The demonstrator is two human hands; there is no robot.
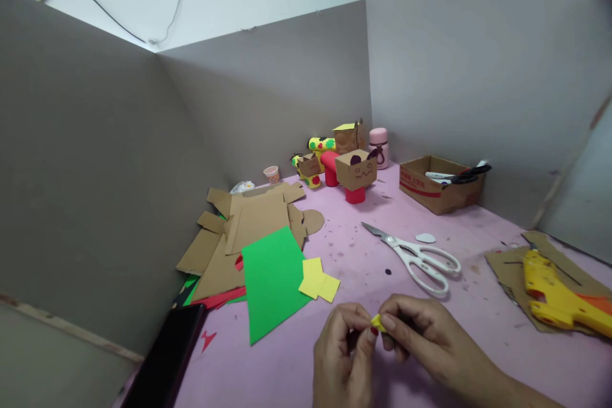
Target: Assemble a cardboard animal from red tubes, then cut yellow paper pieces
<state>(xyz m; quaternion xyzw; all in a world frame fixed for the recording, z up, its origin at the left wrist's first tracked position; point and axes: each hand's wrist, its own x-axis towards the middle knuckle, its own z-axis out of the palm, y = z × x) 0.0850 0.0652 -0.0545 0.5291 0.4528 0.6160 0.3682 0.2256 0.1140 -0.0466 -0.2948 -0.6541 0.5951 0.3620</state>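
Both of my hands meet low in the head view, just above the pink table. Between the fingertips is a small piece of yellow paper (377, 322), mostly covered by the fingers. My left hand (345, 352) is closed, its thumb and forefinger pinching the piece from the left. From the right, my right hand (421, 335) pinches the same piece between thumb and fingers. A few yellow paper squares (313, 276) lie a little beyond my left hand, partly over a green sheet (275, 284). White-handled scissors (411, 255) rest open beyond my right hand.
A yellow glue gun (549, 293) lies on cardboard at the right. Flat cardboard pieces (261, 223) and a dark phone (165, 357) are at the left. Behind stand a red-bodied cardboard cat (356, 170), a pink bottle (378, 146) and a box of pens (440, 188). Grey partitions enclose the table.
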